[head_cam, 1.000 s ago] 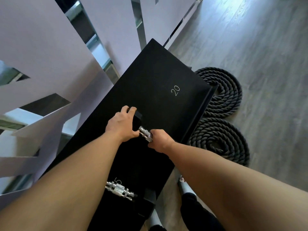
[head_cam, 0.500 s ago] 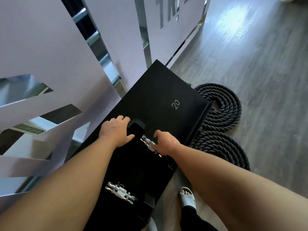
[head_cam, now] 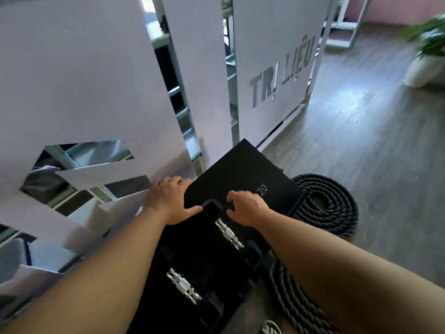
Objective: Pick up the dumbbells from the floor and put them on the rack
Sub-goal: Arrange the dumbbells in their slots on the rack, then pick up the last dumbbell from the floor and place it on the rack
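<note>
A black dumbbell [head_cam: 228, 233] with a chrome handle and square heads lies on the black rack [head_cam: 240, 169], just short of the "20" mark. A second dumbbell [head_cam: 184, 285] of the same kind lies nearer to me on the rack. My left hand [head_cam: 168, 201] rests at the rack's left edge, thumb beside the far head of the first dumbbell, holding nothing. My right hand [head_cam: 248, 206] hovers over the rack to the right of that head, fingers loosely curled and empty.
A coiled black battle rope [head_cam: 325, 208] lies on the wood floor against the rack's right side. A white cut-out partition [head_cam: 96, 92] stands close behind and to the left. A potted plant [head_cam: 423, 71] stands far right. My sandalled foot [head_cam: 269, 329] is at the bottom.
My right hand has come off the chrome handle and my left hand off the dumbbell's head. The dumbbell now lies free on the rack. The view has tilted up.
</note>
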